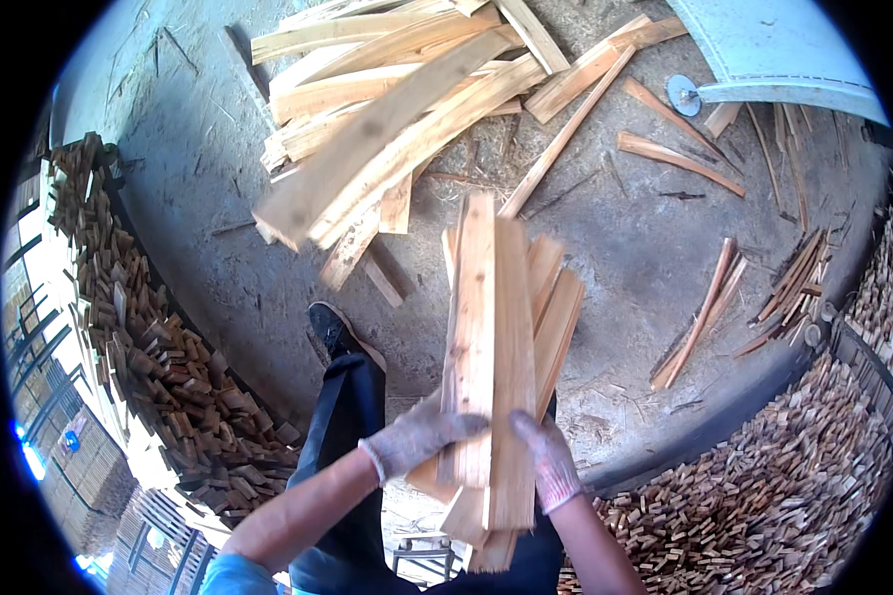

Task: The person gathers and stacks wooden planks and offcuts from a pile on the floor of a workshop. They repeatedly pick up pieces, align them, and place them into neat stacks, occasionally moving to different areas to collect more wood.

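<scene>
A bundle of split wood planks stands out in front of my body, its pieces fanned slightly apart at the far end. My left hand, in a pale knitted glove, grips the bundle's left side with the thumb lying over the top plank. On the right side my right hand, gloved alike, is closed around the edge with its thumb on top. The fingers of both hands are mostly hidden behind the wood.
Beyond the bundle, a heap of longer split planks lies on the concrete floor. Thin wood strips are scattered to the right. Stacked wood pieces rise at the left and lower right. A light-blue metal panel stands at the upper right.
</scene>
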`<state>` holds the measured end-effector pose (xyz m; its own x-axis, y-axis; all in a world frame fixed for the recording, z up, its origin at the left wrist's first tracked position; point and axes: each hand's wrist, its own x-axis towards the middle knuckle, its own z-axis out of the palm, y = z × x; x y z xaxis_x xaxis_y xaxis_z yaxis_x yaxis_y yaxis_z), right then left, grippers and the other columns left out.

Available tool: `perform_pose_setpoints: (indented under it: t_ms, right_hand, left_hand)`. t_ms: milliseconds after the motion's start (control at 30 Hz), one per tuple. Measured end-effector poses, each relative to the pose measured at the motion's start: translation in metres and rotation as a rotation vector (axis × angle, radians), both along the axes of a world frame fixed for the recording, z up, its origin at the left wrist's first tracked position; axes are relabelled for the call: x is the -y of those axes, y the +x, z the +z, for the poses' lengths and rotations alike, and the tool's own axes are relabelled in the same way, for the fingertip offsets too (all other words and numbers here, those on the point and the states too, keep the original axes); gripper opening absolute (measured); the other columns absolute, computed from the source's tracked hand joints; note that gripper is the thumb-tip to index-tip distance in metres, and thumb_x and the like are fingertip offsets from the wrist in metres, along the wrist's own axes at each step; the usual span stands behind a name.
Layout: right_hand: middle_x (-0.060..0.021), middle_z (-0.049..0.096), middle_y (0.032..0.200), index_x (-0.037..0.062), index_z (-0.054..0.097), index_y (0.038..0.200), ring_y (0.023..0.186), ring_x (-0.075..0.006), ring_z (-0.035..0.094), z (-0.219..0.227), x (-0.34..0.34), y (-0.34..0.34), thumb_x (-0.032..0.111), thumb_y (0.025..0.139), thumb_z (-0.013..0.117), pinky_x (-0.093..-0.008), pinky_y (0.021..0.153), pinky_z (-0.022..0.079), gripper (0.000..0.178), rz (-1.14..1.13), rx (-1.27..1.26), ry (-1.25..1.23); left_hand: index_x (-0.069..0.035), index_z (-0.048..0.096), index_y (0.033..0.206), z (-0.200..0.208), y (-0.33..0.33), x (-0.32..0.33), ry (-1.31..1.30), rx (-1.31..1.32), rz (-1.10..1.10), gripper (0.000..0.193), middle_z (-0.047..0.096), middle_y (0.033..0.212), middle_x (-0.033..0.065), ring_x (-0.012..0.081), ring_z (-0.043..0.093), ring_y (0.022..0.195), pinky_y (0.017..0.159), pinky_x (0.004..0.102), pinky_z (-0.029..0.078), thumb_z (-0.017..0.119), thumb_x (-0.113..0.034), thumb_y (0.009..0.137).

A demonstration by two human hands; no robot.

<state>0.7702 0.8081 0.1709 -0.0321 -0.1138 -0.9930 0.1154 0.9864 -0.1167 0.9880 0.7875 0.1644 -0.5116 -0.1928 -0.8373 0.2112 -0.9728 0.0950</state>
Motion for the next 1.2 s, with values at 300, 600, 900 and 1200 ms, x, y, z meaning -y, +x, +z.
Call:
perform_pose_setpoints:
  t_ms: [300, 600, 900, 1200]
  right_hand:
    - [-0.0184, 0.067, 0.120, -0.0004, 0.054, 0.136, 0.102, -0.0289, 0.070, -0.039, 0.054, 0.004, 0.038, 0.090, 0.072, -0.0411, 0.088, 0.057, 0.063, -0.242, 0.245, 0.238]
    - [-0.0130, 0.066, 0.108, -0.0002, 0.049, 0.138, 0.094, -0.0257, 0.068, -0.004, 0.030, -0.020, 0.029, 0.089, 0.074, -0.0392, 0.082, 0.058, 0.062, -0.023, 0.128, 0.159]
    - [-0.0146, 0.061, 0.124, -0.0010, 0.050, 0.139, 0.110, -0.0279, 0.061, 0.135, 0.090, 0.087, 0.035, 0.092, 0.070, -0.0405, 0.095, 0.052, 0.062, 0.364, 0.089, 0.028]
    - [-0.0163, 0.061, 0.124, -0.0007, 0.041, 0.145, 0.111, -0.0284, 0.062, 0.206, 0.096, 0.305, 0.021, 0.084, 0.073, -0.0385, 0.096, 0.053, 0.071, 0.967, 0.480, -0.205]
  left_hand:
    - [0.004, 0.054, 0.132, -0.043, -0.020, -0.033, 0.508, -0.063, 0.407, 0.062, 0.071, 0.114, 0.0182, 0.0281, 0.074, 0.093, 0.085, 0.0437, 0.063, 0.072, -0.039, 0.092]
    - [0.003, 0.050, 0.141, 0.018, -0.025, -0.047, 0.206, -0.059, 0.290, 0.071, 0.065, 0.128, 0.0129, 0.0179, 0.065, 0.110, 0.101, 0.0308, 0.051, 0.068, -0.047, 0.094]
    - [-0.001, 0.025, 0.157, 0.130, 0.015, -0.048, -0.216, 0.036, 0.757, 0.095, 0.046, 0.148, 0.0147, 0.0211, 0.045, 0.135, 0.115, 0.0333, 0.034, 0.072, -0.048, 0.090]
    - [0.001, 0.017, 0.156, 0.230, 0.130, -0.113, -0.308, 0.534, 1.282, 0.096, 0.048, 0.142, 0.0138, 0.0217, 0.046, 0.133, 0.115, 0.0325, 0.035, 0.076, -0.023, 0.084]
